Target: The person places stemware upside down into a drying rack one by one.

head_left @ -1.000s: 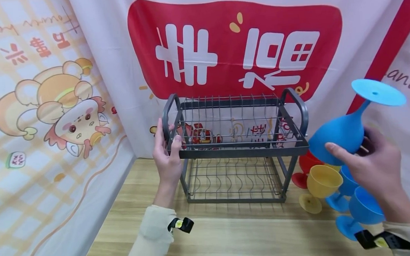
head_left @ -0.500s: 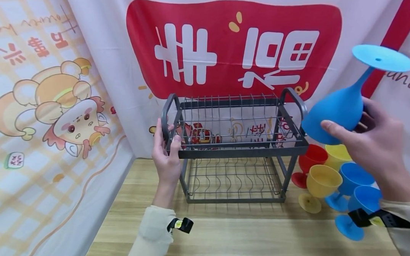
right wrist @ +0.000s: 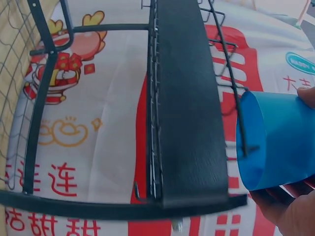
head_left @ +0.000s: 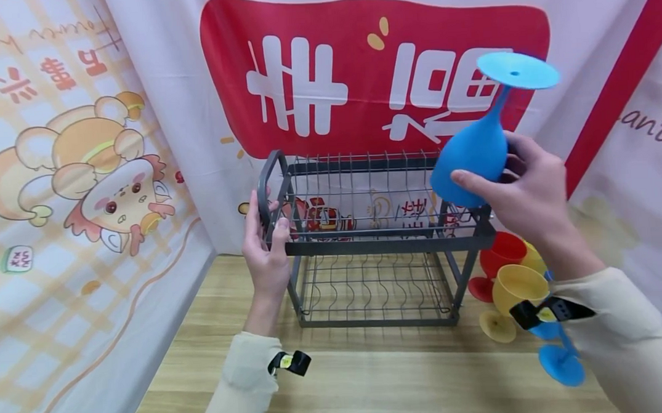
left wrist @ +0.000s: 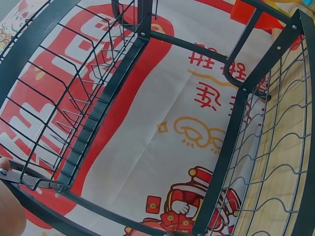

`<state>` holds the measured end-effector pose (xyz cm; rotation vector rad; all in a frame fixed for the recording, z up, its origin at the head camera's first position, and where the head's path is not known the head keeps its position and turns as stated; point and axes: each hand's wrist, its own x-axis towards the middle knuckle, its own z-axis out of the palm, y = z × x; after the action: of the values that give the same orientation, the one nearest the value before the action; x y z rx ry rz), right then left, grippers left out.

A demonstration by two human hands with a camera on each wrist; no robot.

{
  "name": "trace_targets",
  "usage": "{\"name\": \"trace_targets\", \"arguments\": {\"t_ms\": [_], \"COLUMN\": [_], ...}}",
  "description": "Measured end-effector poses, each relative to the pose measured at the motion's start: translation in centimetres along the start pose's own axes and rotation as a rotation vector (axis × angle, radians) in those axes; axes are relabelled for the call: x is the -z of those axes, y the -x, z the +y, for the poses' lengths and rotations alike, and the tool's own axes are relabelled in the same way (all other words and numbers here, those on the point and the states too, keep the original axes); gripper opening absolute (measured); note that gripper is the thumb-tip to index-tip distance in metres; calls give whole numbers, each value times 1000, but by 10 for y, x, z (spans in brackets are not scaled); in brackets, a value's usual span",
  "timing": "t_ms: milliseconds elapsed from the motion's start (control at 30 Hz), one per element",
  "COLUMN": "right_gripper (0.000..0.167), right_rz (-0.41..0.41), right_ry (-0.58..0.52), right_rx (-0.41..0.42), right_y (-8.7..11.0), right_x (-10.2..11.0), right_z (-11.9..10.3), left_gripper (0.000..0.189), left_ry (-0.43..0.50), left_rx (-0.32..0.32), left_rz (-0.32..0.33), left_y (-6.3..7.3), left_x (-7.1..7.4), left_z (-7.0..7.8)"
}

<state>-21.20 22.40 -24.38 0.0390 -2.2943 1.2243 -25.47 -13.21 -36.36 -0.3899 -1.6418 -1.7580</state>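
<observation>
Wood tabletop (head_left: 383, 383) w/ rack (head_left: 388, 246), gripped by L hand (head_left: 267, 258). R hand (head_left: 532, 191), raised, grips inverted blue goblet (head_left: 473, 154), long axis tilted up-R.

The left sleeve (head_left: 240, 374) and right sleeve (head_left: 627, 323) are long, cream and softly creased. A black left strap (head_left: 273, 362) and black right strap (head_left: 574, 308) cross them, each showing a yellow marking (head_left: 546, 315).

Open room lies between the left hand (head_left: 268, 255) and the inverted blue goblet (head_left: 471, 159) in the right hand (head_left: 532, 188), above a dark grey metal wire rack (head_left: 388, 246). An arched metal handle (head_left: 263, 188) rises beside the left hand; a red goblet (head_left: 502, 253) and yellow goblet (head_left: 519, 286) crowd below the right.
</observation>
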Motion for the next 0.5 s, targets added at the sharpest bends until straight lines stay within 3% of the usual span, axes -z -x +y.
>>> {"name": "trace_targets", "arguments": {"t_ms": [200,500], "right_gripper": [94,106], "right_rz": [-71,-210], "right_ry": [19,104], "right_rx": [11,-59], "right_y": [-16,-30], "right_x": [-23,-44], "right_z": [-5,-2], "left_gripper": [67,67], "left_ry": [-1,2], "left_rx": [-4,2], "left_rz": [0,17], "left_y": [0,0], "left_x": [0,0], "left_z": [-2,-3]}}
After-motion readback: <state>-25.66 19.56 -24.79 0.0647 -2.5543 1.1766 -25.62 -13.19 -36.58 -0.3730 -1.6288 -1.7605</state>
